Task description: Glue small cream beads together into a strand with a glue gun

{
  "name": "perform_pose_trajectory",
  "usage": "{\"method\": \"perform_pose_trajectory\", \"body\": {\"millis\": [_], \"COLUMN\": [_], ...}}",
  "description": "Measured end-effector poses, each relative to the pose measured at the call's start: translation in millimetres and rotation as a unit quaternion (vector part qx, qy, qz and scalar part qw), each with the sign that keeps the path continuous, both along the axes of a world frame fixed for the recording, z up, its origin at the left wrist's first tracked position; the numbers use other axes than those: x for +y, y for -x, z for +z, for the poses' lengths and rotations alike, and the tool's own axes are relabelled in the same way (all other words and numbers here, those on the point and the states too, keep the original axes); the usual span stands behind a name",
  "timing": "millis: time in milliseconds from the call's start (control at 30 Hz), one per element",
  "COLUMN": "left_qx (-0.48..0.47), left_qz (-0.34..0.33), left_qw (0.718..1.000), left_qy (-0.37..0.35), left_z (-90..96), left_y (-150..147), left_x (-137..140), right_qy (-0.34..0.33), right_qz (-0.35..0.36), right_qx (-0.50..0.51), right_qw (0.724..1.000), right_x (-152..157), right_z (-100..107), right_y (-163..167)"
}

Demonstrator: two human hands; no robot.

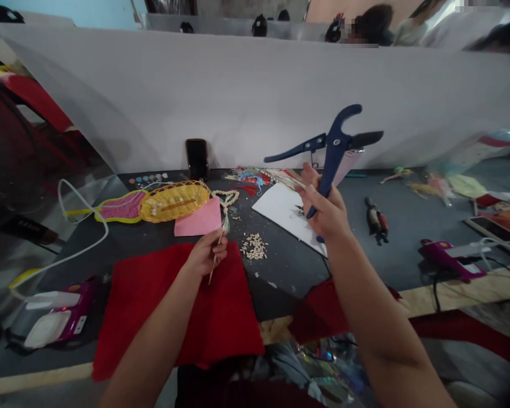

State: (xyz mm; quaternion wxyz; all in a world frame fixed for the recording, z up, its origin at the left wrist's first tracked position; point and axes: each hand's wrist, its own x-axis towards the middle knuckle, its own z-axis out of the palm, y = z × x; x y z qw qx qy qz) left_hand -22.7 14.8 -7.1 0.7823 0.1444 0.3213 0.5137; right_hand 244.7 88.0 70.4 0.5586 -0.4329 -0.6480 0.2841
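My right hand [329,209] is raised over the table, wrapped round one handle of dark blue pruning shears [335,148]; their jaws stand apart and point up and right. Low over a red cloth [170,300], my left hand [208,252] pinches a thin pale stick [213,268], which points down toward me. Just right of the left hand lies a heap of small cream-coloured pieces [254,247]. Behind that hand are a beaded string with a tassel [226,204] and a pink paper [199,218]. Part of a white board [280,212] shows beneath the right hand.
A yellow woven basket [174,201] stands at the left, by a phone [197,160] leaning on the white partition [255,96]. Dark-handled pliers [377,221] lie on the right. Purple power strips [450,260] with cables sit near the front edge. People are behind the partition.
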Motion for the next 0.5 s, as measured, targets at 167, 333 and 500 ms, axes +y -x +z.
{"method": "perform_pose_trajectory", "body": {"millis": [167,333,500], "left_qx": [-0.003,-0.005,0.001], "left_qz": [0.002,0.006,0.036], "left_qw": [1.0,1.0,0.999], "left_qy": [0.002,0.01,0.003], "left_z": [0.2,4.1,7.8], "left_y": [0,1,-1], "left_x": [-1,-2,-4], "right_qy": [0.074,0.141,0.181], "right_qz": [0.074,0.22,0.274], "right_qx": [0.039,0.07,0.042], "right_qw": [0.994,0.963,0.944], "right_x": [-32,-51,-62], "right_z": [-9,-26,-47], "right_y": [-2,8,15]}}
